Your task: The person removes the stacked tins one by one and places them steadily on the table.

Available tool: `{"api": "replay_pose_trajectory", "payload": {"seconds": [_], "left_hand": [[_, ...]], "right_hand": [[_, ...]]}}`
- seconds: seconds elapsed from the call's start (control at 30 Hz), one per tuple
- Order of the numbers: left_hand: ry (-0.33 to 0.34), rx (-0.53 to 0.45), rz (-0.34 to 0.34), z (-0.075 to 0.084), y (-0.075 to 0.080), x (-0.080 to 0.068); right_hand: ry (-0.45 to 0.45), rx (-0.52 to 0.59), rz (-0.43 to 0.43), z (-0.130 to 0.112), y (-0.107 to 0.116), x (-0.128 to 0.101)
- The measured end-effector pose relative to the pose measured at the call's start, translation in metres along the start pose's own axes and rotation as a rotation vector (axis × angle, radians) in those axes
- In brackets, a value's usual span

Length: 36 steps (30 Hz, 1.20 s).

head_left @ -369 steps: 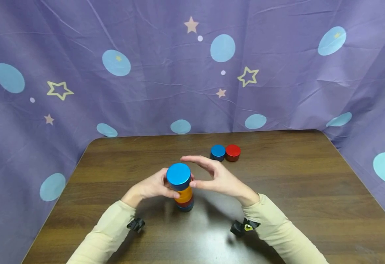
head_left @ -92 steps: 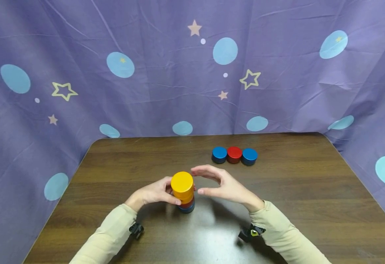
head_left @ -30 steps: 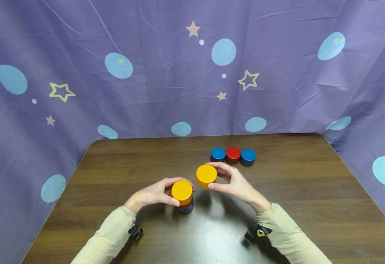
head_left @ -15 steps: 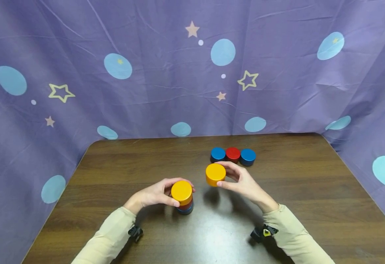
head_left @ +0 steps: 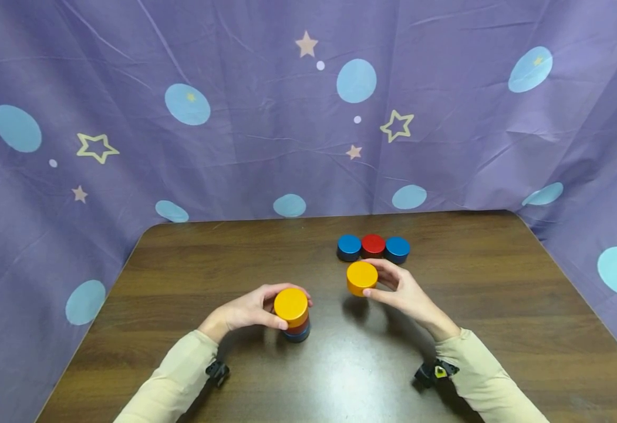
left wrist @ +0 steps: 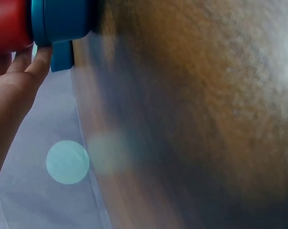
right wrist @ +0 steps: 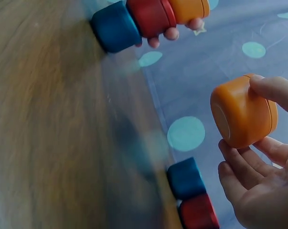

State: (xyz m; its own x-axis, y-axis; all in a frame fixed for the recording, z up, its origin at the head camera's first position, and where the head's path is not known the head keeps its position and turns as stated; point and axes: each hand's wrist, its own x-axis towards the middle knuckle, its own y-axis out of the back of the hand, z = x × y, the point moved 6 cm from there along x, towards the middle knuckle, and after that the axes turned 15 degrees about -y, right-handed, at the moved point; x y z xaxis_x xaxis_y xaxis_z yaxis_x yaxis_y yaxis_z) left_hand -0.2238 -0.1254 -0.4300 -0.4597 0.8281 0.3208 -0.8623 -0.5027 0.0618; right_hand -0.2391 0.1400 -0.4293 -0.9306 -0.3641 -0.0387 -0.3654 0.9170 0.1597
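Right hand fingers pinching an orange puck above the table, just short of three pucks beyond the fingertips, left hand fingers curled round a short stack

Orange disc now nearer row.
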Motion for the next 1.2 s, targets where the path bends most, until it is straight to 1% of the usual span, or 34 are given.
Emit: {"api": "replay_pose_trajectory", "payload": {"seconds": [0.3,0.57,1.0,1.2], "left_hand": [[-0.011,-0.007,0.002,-0.001,0.001,0.001],[-0.007,-0.010,0.000,0.000,0.001,0.001],[-0.003,0.012,-0.010,-0.001,0.001,0.000],[-0.002,0.021,-0.014,-0.001,0.001,0.000]], "right_hand": [[-0.005,-0.025,0.064,0.012,0.022,-0.005],[0.007,-0.017,0.104,0.016,0.039,-0.007],[-0.020,-0.018,0.181,0.020,0.067,-0.012],[-0.029,-0.035,0.217,0.024,0.080,-0.015]]}}
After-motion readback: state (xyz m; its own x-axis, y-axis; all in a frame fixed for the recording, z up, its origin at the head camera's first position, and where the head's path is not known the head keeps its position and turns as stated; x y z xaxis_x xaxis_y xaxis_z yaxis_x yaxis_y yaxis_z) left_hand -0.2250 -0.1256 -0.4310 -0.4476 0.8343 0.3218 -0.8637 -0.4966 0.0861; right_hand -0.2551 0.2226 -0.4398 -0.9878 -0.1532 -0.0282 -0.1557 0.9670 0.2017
